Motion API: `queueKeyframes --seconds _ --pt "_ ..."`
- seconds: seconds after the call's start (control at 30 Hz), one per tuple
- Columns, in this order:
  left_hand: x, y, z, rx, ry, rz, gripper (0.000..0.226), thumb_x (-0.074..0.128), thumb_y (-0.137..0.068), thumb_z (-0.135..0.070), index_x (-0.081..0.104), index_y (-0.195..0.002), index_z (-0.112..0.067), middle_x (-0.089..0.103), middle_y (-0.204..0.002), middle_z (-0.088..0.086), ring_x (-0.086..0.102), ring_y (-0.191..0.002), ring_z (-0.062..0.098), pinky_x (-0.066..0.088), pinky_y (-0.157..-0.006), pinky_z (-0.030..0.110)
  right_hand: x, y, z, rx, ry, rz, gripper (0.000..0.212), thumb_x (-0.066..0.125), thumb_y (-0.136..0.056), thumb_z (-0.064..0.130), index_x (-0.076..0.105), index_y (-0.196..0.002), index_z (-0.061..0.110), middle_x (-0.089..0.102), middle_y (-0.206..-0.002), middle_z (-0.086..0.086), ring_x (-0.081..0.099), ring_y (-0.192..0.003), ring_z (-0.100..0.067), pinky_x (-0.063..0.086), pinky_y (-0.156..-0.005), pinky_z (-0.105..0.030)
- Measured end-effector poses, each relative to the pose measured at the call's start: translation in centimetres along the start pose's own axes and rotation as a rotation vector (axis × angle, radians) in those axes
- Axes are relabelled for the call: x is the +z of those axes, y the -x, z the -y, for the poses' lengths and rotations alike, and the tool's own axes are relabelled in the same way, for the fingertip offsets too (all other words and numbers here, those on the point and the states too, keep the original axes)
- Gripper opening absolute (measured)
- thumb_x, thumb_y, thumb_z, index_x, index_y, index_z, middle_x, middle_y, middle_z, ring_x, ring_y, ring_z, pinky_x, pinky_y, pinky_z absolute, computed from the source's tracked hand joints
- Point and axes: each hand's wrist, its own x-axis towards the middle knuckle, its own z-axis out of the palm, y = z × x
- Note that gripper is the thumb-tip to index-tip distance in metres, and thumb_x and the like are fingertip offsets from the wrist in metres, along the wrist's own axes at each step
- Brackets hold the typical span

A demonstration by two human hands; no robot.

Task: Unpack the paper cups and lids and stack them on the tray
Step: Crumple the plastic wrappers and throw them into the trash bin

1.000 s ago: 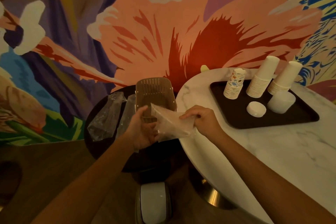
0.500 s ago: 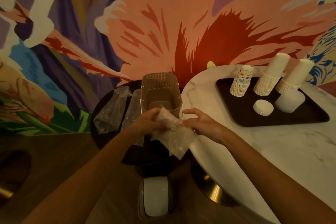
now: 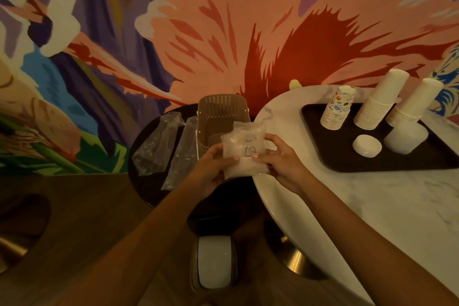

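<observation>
My left hand (image 3: 213, 169) and my right hand (image 3: 283, 164) both grip a folded clear plastic bag (image 3: 244, 150), held upright in front of the brown perforated basket (image 3: 221, 117). On the white marble table a dark tray (image 3: 323, 146) carries a printed cup stack (image 3: 338, 108), two leaning white cup stacks (image 3: 380, 99) (image 3: 414, 103), a small white lid stack (image 3: 367, 146) and a larger translucent lid stack (image 3: 406, 136).
Two empty clear wrappers (image 3: 155, 146) (image 3: 182, 154) lie on the small dark round table (image 3: 141, 181) left of the basket. A white-lidded bin (image 3: 214, 264) stands on the wooden floor below my hands. The painted wall rises just behind.
The crumpled bag hanging between my hands has been folded flat and raised upright. My hands have come closer together on it.
</observation>
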Motion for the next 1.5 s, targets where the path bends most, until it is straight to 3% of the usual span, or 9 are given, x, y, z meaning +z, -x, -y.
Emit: queueKeyframes --seconds 0.2,0.4,0.5,0.63,0.7,0.9,1.13,1.33,1.5 --pt "-1.3 0.9 -1.6 -0.117 0.165 -0.010 0.019 0.038 -0.095 -0.009 0.056 -0.104 -0.012 0.071 -0.080 0.009 0.068 -0.056 0.015 0.052 -0.042 0.019 0.9 0.2 0.3 0.028 -0.148 0.028 0.026 0.044 -0.087 -0.014 0.062 -0.088 0.005 0.062 -0.093 -0.006 0.061 -0.085 -0.018 0.057 -0.061 -0.019" --pt "-2.1 1.8 -1.5 -0.326 0.225 0.057 0.064 0.064 -0.073 -0.042 0.047 -0.122 -0.005 0.053 -0.120 0.022 0.061 -0.098 0.032 0.060 -0.067 0.035 0.7 -0.1 0.0 -0.300 0.489 0.005 0.039 0.044 -0.083 -0.018 0.070 -0.087 0.011 0.064 -0.090 0.001 0.058 -0.090 -0.013 0.053 -0.077 -0.017" --pt "-2.1 1.2 -0.8 -0.229 0.009 -0.028 0.056 0.067 -0.077 -0.019 0.046 -0.128 -0.007 0.059 -0.115 0.015 0.061 -0.098 0.025 0.060 -0.064 0.030 0.9 0.0 -0.5 -0.250 0.598 0.064 0.040 0.044 -0.085 -0.014 0.070 -0.081 0.015 0.061 -0.100 0.000 0.055 -0.100 -0.018 0.052 -0.088 -0.028" --pt "-3.3 1.2 0.0 -0.123 -0.050 -0.129 0.040 0.063 -0.081 -0.007 0.052 -0.120 -0.009 0.060 -0.114 0.009 0.059 -0.101 0.022 0.055 -0.069 0.030 1.7 0.8 -1.2 0.087 0.117 0.199 0.018 0.049 -0.088 0.001 0.062 -0.098 0.009 0.058 -0.103 -0.004 0.058 -0.093 -0.021 0.056 -0.070 -0.027" --pt "-3.8 1.7 1.0 -0.027 -0.012 -0.184 0.033 0.063 -0.081 -0.006 0.054 -0.112 -0.012 0.062 -0.105 0.006 0.060 -0.097 0.020 0.054 -0.074 0.031 2.1 1.1 -2.6 0.215 -0.078 0.178 0.027 0.055 -0.088 0.009 0.051 -0.115 0.010 0.058 -0.107 -0.009 0.062 -0.089 -0.023 0.058 -0.069 -0.031" --pt "-4.8 2.6 5.7 0.207 -0.133 -0.408 0.023 0.066 -0.082 -0.015 0.054 -0.101 -0.022 0.061 -0.099 -0.002 0.061 -0.092 0.014 0.053 -0.070 0.025 4.3 1.2 -7.4 0.266 -0.252 0.053 0.039 0.058 -0.084 -0.001 0.048 -0.122 0.007 0.061 -0.110 -0.011 0.062 -0.096 -0.022 0.057 -0.072 -0.028" --pt "-8.6 2.9 11.5 0.118 -0.167 -0.381 0.024 0.058 -0.088 -0.010 0.051 -0.110 -0.016 0.059 -0.098 -0.004 0.060 -0.083 0.006 0.053 -0.059 0.014 4.8 0.0 -13.9 0.229 0.151 -0.019 0.033 0.062 -0.081 -0.002 0.058 -0.112 0.008 0.067 -0.095 -0.006 0.065 -0.089 -0.018 0.057 -0.072 -0.025" --pt "-15.3 2.4 18.9 -0.171 -0.067 -0.509 0.040 0.060 -0.087 -0.016 0.048 -0.125 -0.015 0.057 -0.114 0.003 0.059 -0.099 0.015 0.048 -0.073 0.016 3.8 -1.9 -21.7 0.066 0.781 -0.067 0.028 0.057 -0.087 0.005 0.062 -0.115 0.007 0.064 -0.110 -0.009 0.061 -0.099 -0.019 0.046 -0.077 -0.018" --pt "-21.7 1.8 27.8 -0.411 -0.284 -0.519 0.039 0.053 -0.092 -0.012 0.046 -0.130 -0.004 0.053 -0.129 0.013 0.052 -0.116 0.028 0.041 -0.091 0.025 2.5 -1.4 -30.9 -0.061 1.222 0.191 0.036 0.043 -0.093 0.001 0.054 -0.126 0.009 0.059 -0.120 -0.014 0.060 -0.104 -0.028 0.046 -0.081 -0.025"
